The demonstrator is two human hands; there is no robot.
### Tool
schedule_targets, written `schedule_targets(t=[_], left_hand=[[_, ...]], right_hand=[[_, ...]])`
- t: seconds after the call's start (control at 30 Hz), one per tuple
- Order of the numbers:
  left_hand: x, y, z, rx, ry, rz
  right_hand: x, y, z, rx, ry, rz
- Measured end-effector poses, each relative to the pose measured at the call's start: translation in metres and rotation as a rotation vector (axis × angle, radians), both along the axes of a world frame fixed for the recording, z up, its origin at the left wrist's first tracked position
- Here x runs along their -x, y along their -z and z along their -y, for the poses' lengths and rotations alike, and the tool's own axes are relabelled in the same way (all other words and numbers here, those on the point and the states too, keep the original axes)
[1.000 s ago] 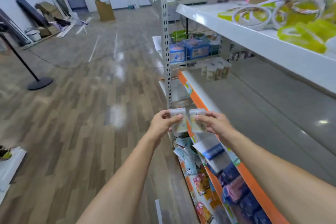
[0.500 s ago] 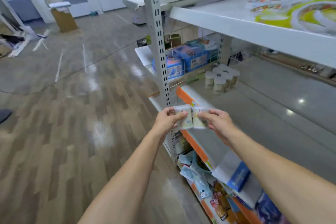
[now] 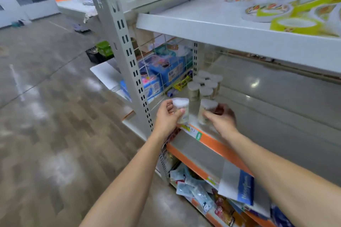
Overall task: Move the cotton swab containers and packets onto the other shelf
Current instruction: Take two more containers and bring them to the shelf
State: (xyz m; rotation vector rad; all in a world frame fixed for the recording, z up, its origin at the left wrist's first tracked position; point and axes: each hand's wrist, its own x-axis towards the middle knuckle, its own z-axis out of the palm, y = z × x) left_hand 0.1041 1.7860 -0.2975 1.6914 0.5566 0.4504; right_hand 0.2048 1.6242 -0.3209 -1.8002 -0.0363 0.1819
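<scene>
You are at the placing step: the wide grey metal shelf point(image 3: 276, 108) with the orange front strip is where the load goes, and each hand carries one container over its front left corner. Most of this shelf lies bare toward its right end and rear edge, so there is plenty of room there; overhead, the white upper shelf point(image 3: 212, 29) carrying rolls of yellow and white tape point(image 3: 293, 24) hangs low, so keep your wrists under its front edge. At the left end, the grey slotted steel upright point(image 3: 129, 61) stands just beside your left hand, and behind it a white wire divider point(image 3: 162, 68) closes that end.

Near the left rear of the grey shelf stands a cluster of small white-lidded clear cylindrical cotton swab containers point(image 3: 204, 86), already in place. Your right hand point(image 3: 221, 121) has its fingers curled round one clear swab container point(image 3: 206, 110), low over the shelf just in front of that cluster; blur hides whether its base touches. Your left hand point(image 3: 168, 116) pinches a second clear container of white swabs point(image 3: 181, 108), above the front edge and not yet over the shelf proper.

I judge the next move calls for setting the right container down upright beside the cluster, then bringing the left one inward past the upright without nudging the standing ones
</scene>
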Motion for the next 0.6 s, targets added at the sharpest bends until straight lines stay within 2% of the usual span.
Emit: schedule_targets(t=[0.13, 0.3, 0.6], left_hand=[[-0.028, 0.008, -0.008, -0.062, 0.073, -0.051], [-0.055, 0.021, -0.016, -0.119, 0.068, -0.058], [-0.087, 0.045, -0.038, -0.087, 0.114, 0.002]], right_hand=[[-0.011, 0.001, -0.008, 0.065, 0.008, 0.026], [-0.015, -0.003, -0.017, 0.031, 0.022, 0.098], [-0.017, 0.006, -0.051, 0.084, 0.105, 0.139]])
